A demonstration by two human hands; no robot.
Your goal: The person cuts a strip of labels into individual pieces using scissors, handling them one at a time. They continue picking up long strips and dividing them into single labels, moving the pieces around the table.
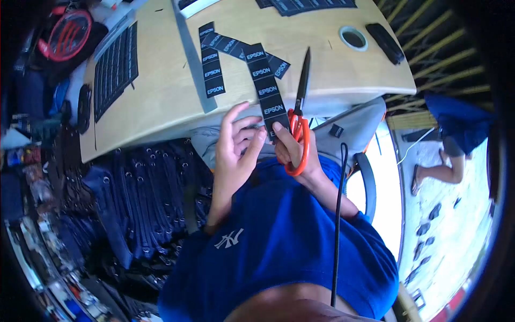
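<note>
My right hand [293, 147] is closed around the orange handles of a pair of scissors [303, 88], whose dark blades point away over the table edge. Its thumb also pins the near end of a black strip of EPSON labels [263, 75] that stretches up over the table. My left hand [238, 147] is beside the strip's near end with its fingers apart, and it holds nothing that I can see. Two more label strips lie on the table: one upright strip [212, 67] on the left and one slanted strip [230, 45] that passes behind the held one.
The wooden table [161, 91] carries a metal ruler [193, 59], label sheets [116, 70], a tape roll [353, 38] and a black case [384, 43]. Dark straps [145, 198] hang at the left below the table. Another person's leg [442, 173] shows at the right.
</note>
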